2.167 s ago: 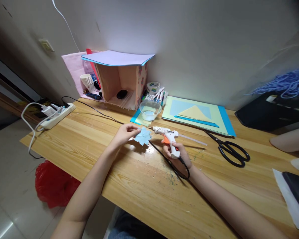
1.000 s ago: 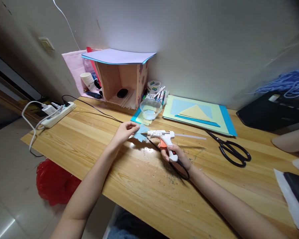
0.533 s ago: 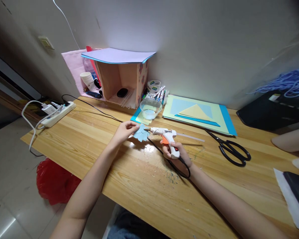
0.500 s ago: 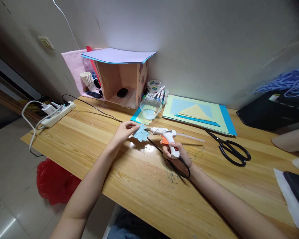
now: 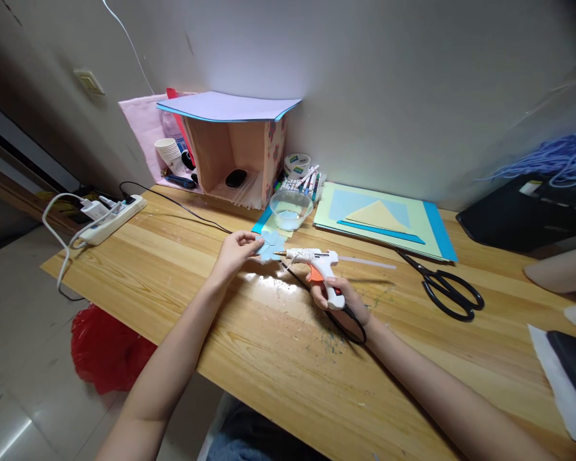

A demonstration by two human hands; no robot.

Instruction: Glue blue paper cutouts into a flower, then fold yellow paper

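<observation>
- One light-blue paper cutout [image 5: 271, 242] is above the wooden table [image 5: 278, 358]; take it as the clock's centre, 12 toward the wall.
- Left hand [image 5: 239, 252], at 9 o'clock: thumb and fingers pinched closed on the cutout's near-left edge, holding that single piece.
- Right hand [image 5: 346, 299], at 4 o'clock: fingers curled round the handle of one white glue gun [image 5: 319, 261] with one orange trigger.
- The gun's one nozzle points to 9 o'clock and overlaps the cutout's edge in view; whether they touch, I cannot tell. One clear glue stick [image 5: 370, 262] juts from its back toward 3.
- At 1 o'clock, one clear plastic bowl [image 5: 290, 206]; behind it, several markers [image 5: 309, 184], too crowded to count.
- Between 2 and 3, one stack of paper sheets [image 5: 330, 214], topped by one yellow triangle [image 5: 378, 216].
- Just past 3, one pair of black scissors [image 5: 447, 288], with two handle loops.
- At 11, one open-fronted box [image 5: 247, 146].
- At 9, well apart, one white power strip [image 5: 115, 221].
</observation>
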